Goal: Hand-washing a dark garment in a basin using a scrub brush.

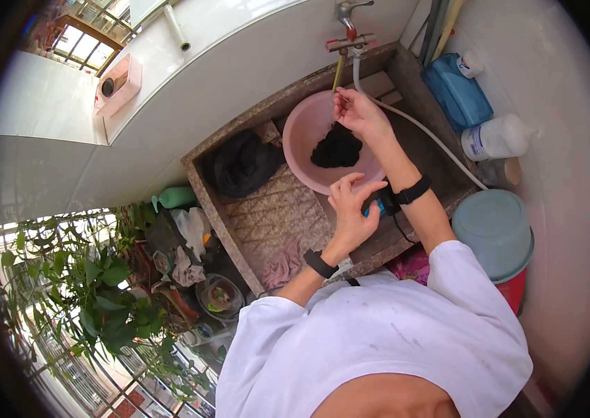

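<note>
A smooth, glossy pink plastic basin [309, 132] holds dark wet cloth [336, 148] in a rough speckled stone sink [274, 209].

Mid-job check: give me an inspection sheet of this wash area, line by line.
Surface: stone sink with a ribbed washboard slope.
Job's things: pink basin holding a dark wet cloth.
Clutter: second dark garment on the sink; pink rag at the near edge.
Hands: right hand raised over the basin under the tap; left hand open at the basin rim.
Cables: white hose running from the tap.
Surroundings: blue bottle, white bottle, upturned teal bucket, plants.
</note>
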